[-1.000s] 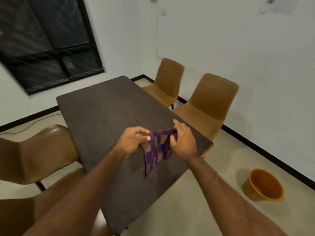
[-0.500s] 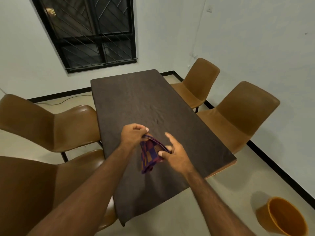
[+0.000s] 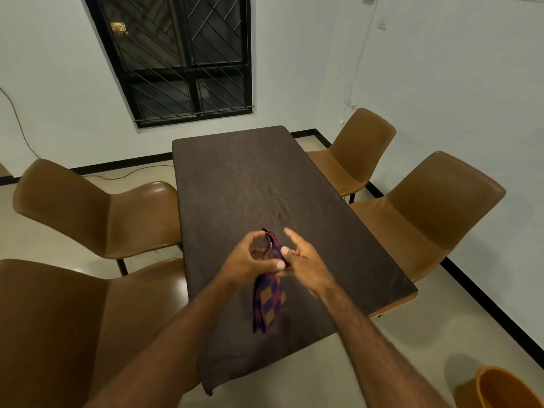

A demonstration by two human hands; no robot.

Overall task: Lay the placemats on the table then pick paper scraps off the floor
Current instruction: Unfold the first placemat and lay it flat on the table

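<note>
Two tan seats line the left side on my feed: the near left chair [image 3: 53, 325], large in the corner, and the far left chair [image 3: 88, 213] beyond it, both drawn close to the table [image 3: 244, 178]. A dark barred window [image 3: 182, 63] sits in the wall past the table's far end. The tabletop is long and dark brown.

Above the near end of it, my left hand [image 3: 250, 262] is curled, forefinger bent into a ring and thumb clamped across a folded bundle of checkered placemats [image 3: 270, 303]. The bundle hangs down from that grip in purple, red and tan squares, off the surface, none of it laid out yet. Just beside it, my right hand [image 3: 309, 262] is loose, fingers fanned and fairly straight, with the thumb tip against the bundle's upper edge; I cannot tell whether it presses or only touches.

Further right stand the far right chair [image 3: 362, 151] and the near right chair [image 3: 432, 207], then an orange bin [image 3: 509, 390] on the floor in the bottom corner.
</note>
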